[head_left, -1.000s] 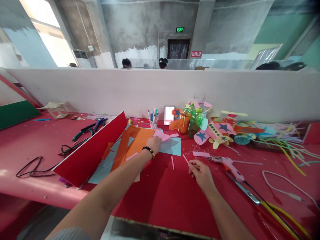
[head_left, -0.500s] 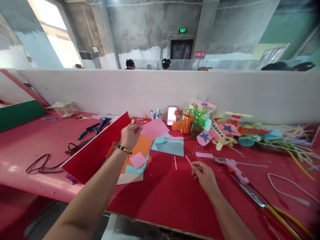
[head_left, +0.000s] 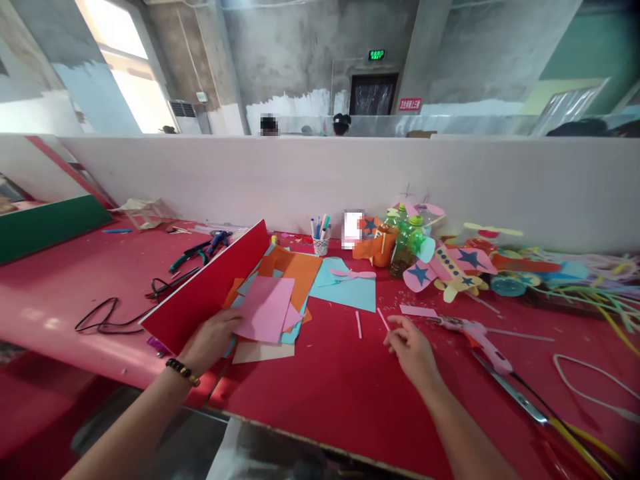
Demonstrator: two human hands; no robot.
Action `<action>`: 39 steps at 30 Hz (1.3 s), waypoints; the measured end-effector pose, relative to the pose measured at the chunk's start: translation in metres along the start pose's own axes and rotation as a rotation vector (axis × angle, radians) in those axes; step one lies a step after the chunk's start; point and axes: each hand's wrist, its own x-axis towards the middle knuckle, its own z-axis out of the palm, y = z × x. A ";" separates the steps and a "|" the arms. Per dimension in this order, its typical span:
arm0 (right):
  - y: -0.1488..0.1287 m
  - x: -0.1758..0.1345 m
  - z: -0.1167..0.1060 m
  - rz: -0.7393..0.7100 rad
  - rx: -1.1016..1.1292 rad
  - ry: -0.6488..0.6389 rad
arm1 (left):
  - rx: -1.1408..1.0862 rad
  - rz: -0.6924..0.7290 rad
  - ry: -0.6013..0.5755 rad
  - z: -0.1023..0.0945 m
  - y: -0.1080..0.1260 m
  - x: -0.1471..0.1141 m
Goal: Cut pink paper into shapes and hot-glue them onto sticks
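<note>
My left hand (head_left: 215, 339) is closed on the left edge of a pink paper sheet (head_left: 267, 308), which lies over a pile of orange paper (head_left: 303, 272), blue and pink pieces beside the red upright board (head_left: 213, 283). My right hand (head_left: 407, 343) pinches the lower end of a thin pink strip (head_left: 383, 319) above the red table. Left of it lies a second pink strip (head_left: 359, 325). A wider pink paper strip (head_left: 419, 311) rests just beyond my right hand, near the tip of a pink glue gun (head_left: 480, 341).
Blue sheets (head_left: 345, 293) with a pink propeller shape lie mid-table. A pen cup (head_left: 321, 245), bottles (head_left: 403, 250) and paper planes (head_left: 445, 267) stand along the white partition. Long scissors (head_left: 520, 399) and a white cable (head_left: 590, 393) lie right; pliers (head_left: 193, 253) lie beyond the red board.
My left hand has come down and toward me to the left, bringing the pink sheet from above the blue paper onto the pile. My right hand stays nearly in place with its strip.
</note>
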 end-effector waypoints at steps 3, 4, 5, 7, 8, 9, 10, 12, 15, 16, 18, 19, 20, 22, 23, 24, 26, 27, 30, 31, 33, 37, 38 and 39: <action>-0.008 0.005 0.000 -0.070 -0.133 -0.013 | 0.045 0.090 -0.111 -0.010 0.006 -0.002; -0.012 0.009 0.000 -0.106 -0.187 -0.009 | 0.065 0.114 -0.125 -0.015 0.010 0.001; -0.016 0.014 0.001 -0.142 -0.239 -0.002 | 0.079 0.135 -0.124 -0.020 0.016 0.005; -0.023 0.026 0.004 -0.190 -0.329 0.016 | 0.071 0.187 -0.118 -0.027 0.034 0.023; -0.026 0.033 0.007 -0.202 -0.367 0.021 | 0.064 0.195 -0.111 -0.028 0.045 0.035; -0.027 0.040 0.011 -0.210 -0.409 0.030 | 0.054 0.203 -0.105 -0.026 0.058 0.050; -0.028 0.046 0.015 -0.219 -0.446 0.038 | 0.041 0.233 -0.115 -0.021 0.072 0.066; -0.025 0.055 0.023 -0.239 -0.494 0.046 | 0.032 0.293 -0.144 -0.007 0.101 0.098; -0.014 0.062 0.028 -0.282 -0.514 -0.015 | 0.123 0.334 -0.184 0.018 0.133 0.136; -0.009 0.063 0.028 -0.296 -0.519 -0.045 | 0.159 0.318 -0.202 0.025 0.140 0.143; -0.002 0.063 0.025 -0.315 -0.528 -0.099 | 0.217 0.271 -0.238 0.032 0.144 0.150; 0.000 0.064 0.024 -0.321 -0.530 -0.118 | 0.239 0.245 -0.252 0.033 0.141 0.150; 0.001 0.064 0.022 -0.322 -0.536 -0.132 | 0.258 0.221 -0.262 0.031 0.136 0.148; 0.002 0.064 0.020 -0.299 -0.579 -0.146 | 0.287 0.165 -0.273 0.024 0.119 0.137; 0.001 0.065 0.019 -0.275 -0.616 -0.146 | 0.301 0.140 -0.288 0.018 0.107 0.131; 0.000 0.065 0.018 -0.246 -0.659 -0.142 | 0.323 0.102 -0.309 0.012 0.094 0.123; -0.002 0.065 0.018 -0.204 -0.736 -0.133 | 0.364 0.032 -0.345 -0.002 0.067 0.109; -0.003 0.065 0.018 -0.199 -0.759 -0.130 | 0.374 0.007 -0.361 -0.010 0.055 0.102; -0.003 0.065 0.018 -0.213 -0.792 -0.126 | 0.397 -0.014 -0.301 -0.036 0.036 0.092; -0.003 0.065 0.018 -0.221 -0.793 -0.126 | 0.400 -0.015 -0.272 -0.045 0.037 0.092; -0.002 0.065 0.018 -0.240 -0.789 -0.124 | 0.368 0.013 -0.197 -0.057 0.050 0.096; -0.001 0.064 0.019 -0.262 -0.787 -0.123 | 0.183 0.170 -0.176 -0.044 0.102 0.109; -0.001 0.064 0.019 -0.263 -0.788 -0.124 | 0.152 0.198 -0.198 -0.032 0.113 0.111; -0.002 0.063 0.019 -0.262 -0.791 -0.126 | 0.131 0.218 -0.227 -0.019 0.122 0.112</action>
